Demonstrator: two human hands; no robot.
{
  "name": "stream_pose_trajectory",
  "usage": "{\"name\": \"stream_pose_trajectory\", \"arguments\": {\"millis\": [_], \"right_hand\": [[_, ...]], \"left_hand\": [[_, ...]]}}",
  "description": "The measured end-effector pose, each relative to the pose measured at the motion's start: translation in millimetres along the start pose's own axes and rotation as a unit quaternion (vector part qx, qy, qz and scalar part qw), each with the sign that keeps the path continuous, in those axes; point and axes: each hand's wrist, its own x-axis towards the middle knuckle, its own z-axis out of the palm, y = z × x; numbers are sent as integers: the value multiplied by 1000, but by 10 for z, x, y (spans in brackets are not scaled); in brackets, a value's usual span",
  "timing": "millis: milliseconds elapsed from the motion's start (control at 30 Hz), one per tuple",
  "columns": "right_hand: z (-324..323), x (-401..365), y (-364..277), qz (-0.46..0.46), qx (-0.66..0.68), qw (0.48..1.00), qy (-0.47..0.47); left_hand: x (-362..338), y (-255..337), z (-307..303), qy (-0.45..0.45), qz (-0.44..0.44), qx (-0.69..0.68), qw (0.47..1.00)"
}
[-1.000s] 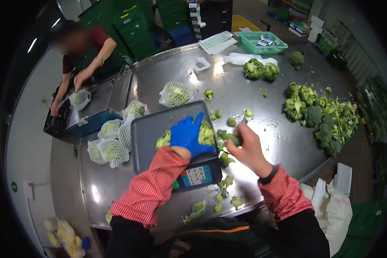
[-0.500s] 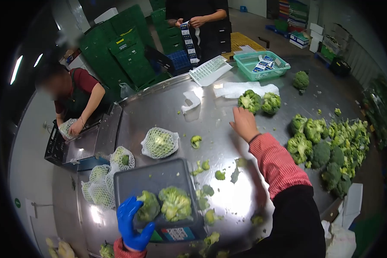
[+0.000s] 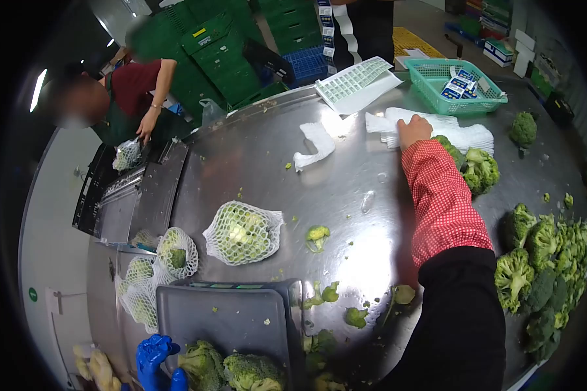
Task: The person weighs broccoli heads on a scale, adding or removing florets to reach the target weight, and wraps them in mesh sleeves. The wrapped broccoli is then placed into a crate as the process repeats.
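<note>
My left hand (image 3: 158,362), in a blue glove, is at the bottom edge with fingers and thumb apart. It is beside a broccoli head (image 3: 202,365) on the grey-topped scale (image 3: 225,309); a second broccoli head (image 3: 254,373) lies next to it. My bare right hand (image 3: 415,130) reaches far across the steel table, its fingers curled on the white foam net sleeves (image 3: 464,133). Under and right of my right wrist are two more heads, one partly covered by the sleeve, the other a trimmed broccoli head (image 3: 481,171).
A netted broccoli (image 3: 243,233) and several others (image 3: 176,253) lie behind and left of the scale. A green basket (image 3: 430,88) holds labels. Broccoli (image 3: 554,267) is piled at right. A co-worker (image 3: 134,98) handles a netted piece at left; another person (image 3: 365,32) stands behind.
My right hand has moved from the broccoli heads to the white foam sleeves. The view has shifted, putting the scale and my left hand lower in the frame.
</note>
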Motion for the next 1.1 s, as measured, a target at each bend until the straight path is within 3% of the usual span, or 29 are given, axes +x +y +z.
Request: {"name": "stream_pose_trajectory", "arguments": {"millis": [67, 167, 300, 367, 433, 467, 600, 700, 767, 833, 900, 967, 1000, 1033, 1100], "right_hand": [[-34, -9, 7, -67, -93, 993, -9], [-554, -252, -52, -245, -124, 959, -69], [-1523, -1263, -188, -430, 26, 897, 96], [-2218, -1837, -164, -475, 75, 875, 56], [-2782, -2407, -63, -501, 134, 852, 74], [-3056, -2666, 18, -498, 139, 855, 48], [-3395, -3553, 400, -443, 125, 872, -168], [-3455, -3967, 585, -232, 120, 865, -428], [-3359, -4255, 714, -185, 164, 871, -425], [-3356, -4501, 758, -138, 277, 867, -390], [-3606, -4658, 661, -58, 398, 857, -323], [-4150, -4697, 437, 20, 442, 853, -275], [-4189, -4769, 378, 5, 526, 814, -247], [-4229, -4849, 294, -4, 564, 795, -224], [-4301, -4992, 151, -21, 635, 751, -180]], "left_hand": [[3, 4, 59, 13, -18, -4, 1000], [47, 129, 19, -24, 25, 20, 999], [-72, 279, -119, 3, 67, -17, 998], [-182, 304, -267, -16, 92, -30, 995], [-347, 256, -296, -5, 117, -63, 991], [-325, 410, -280, 32, 119, -82, 989], [-432, 767, -344, -74, 137, -173, 973], [-543, 1003, -214, -179, 170, -286, 926], [-758, 1013, 31, -193, 201, -312, 908], [-950, 1095, 241, -258, 133, -340, 894], [-1175, 1131, 605, -260, -10, -459, 850], [-1265, 1113, 893, -249, -155, -455, 841], [-1241, 1131, 949, -283, -192, -449, 826], [-1258, 1169, 1021, -303, -242, -481, 786], [-1211, 1177, 1058, -438, -236, -509, 703]]}}
